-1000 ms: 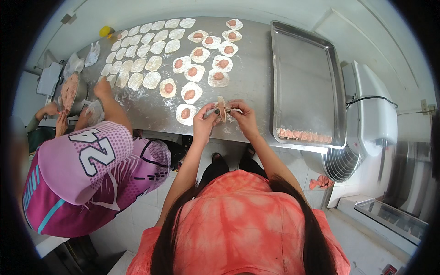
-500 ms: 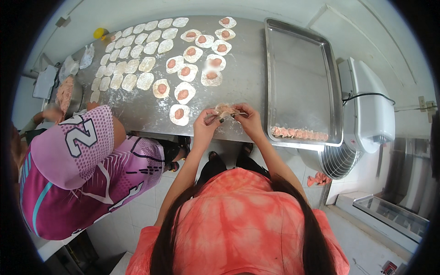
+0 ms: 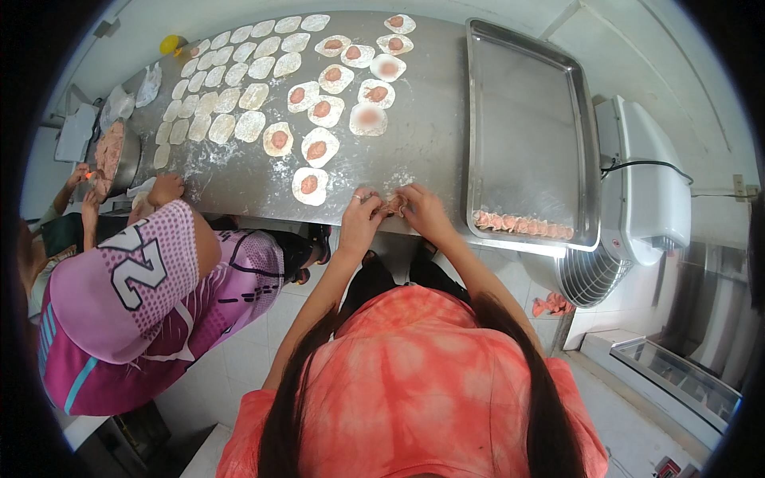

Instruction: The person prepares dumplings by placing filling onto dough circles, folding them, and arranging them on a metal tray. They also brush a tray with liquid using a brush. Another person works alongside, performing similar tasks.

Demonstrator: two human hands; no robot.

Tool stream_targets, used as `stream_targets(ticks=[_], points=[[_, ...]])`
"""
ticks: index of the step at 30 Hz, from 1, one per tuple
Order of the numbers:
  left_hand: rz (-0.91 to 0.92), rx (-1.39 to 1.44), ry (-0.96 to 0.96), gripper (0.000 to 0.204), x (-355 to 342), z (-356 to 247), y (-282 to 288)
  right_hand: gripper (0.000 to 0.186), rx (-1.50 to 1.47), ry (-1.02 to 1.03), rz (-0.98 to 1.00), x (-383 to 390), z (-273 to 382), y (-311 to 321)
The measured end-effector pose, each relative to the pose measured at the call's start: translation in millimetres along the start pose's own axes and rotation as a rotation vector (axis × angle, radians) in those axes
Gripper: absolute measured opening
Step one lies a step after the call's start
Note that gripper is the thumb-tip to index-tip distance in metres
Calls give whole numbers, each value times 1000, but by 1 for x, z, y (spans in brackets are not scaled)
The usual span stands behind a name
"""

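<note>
Near the front edge of the metal table (image 3: pixel 430 151), my left hand (image 3: pixel 362 218) and my right hand (image 3: pixel 424 210) meet around one dumpling (image 3: pixel 393 205). Fingers of both hands pinch its gathered wrapper from either side; part of it is hidden behind them. Just left of my left hand lies a round wrapper with meat filling (image 3: pixel 309 186). Several more filled wrappers (image 3: pixel 316 149) spread up the table beyond it. To the right stands a large metal tray (image 3: pixel 522 143), with a row of finished dumplings (image 3: pixel 522 225) along its near end.
Plain floured wrappers (image 3: pixel 235 74) lie in rows at the far left. A co-worker in a purple jersey (image 3: pixel 151 295) stands close on my left, near a bowl of meat filling (image 3: pixel 119 155). Right of the tray sits a white machine (image 3: pixel 649 175) with a wire guard.
My hands have drawn closer together and the wrapper between them is more gathered. The whole view has shifted slightly. More of the hands near the meat bowl shows.
</note>
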State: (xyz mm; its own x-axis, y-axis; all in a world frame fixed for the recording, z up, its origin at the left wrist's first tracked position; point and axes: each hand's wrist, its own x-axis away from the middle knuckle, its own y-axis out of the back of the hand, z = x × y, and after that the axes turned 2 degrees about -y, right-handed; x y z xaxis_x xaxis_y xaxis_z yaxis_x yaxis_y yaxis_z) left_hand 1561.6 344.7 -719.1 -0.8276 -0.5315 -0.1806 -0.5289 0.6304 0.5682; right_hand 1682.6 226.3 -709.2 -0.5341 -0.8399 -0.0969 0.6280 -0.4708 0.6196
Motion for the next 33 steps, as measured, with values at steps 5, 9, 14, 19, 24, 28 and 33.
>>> stream_targets(ticks=[5,9,14,19,24,28,33], points=[[105,5,-3,15,-2,0,2,33,-13,115,-5,0,2,1],[174,111,29,23,0,2,6,30,5,126,23,-2,-3,-1],[146,153,141,33,-1,5,5,25,118,20,52,-3,3,-5],[182,-47,3,26,-3,3,9,16,34,52,-5,0,4,-5],[270,-86,108,25,-5,-5,10,28,73,-49,27,7,4,-9],[136,-108,-20,24,0,-2,10,24,71,-40,-48,6,4,-11],[127,28,-41,23,-1,1,5,26,132,-42,28,7,7,-12]])
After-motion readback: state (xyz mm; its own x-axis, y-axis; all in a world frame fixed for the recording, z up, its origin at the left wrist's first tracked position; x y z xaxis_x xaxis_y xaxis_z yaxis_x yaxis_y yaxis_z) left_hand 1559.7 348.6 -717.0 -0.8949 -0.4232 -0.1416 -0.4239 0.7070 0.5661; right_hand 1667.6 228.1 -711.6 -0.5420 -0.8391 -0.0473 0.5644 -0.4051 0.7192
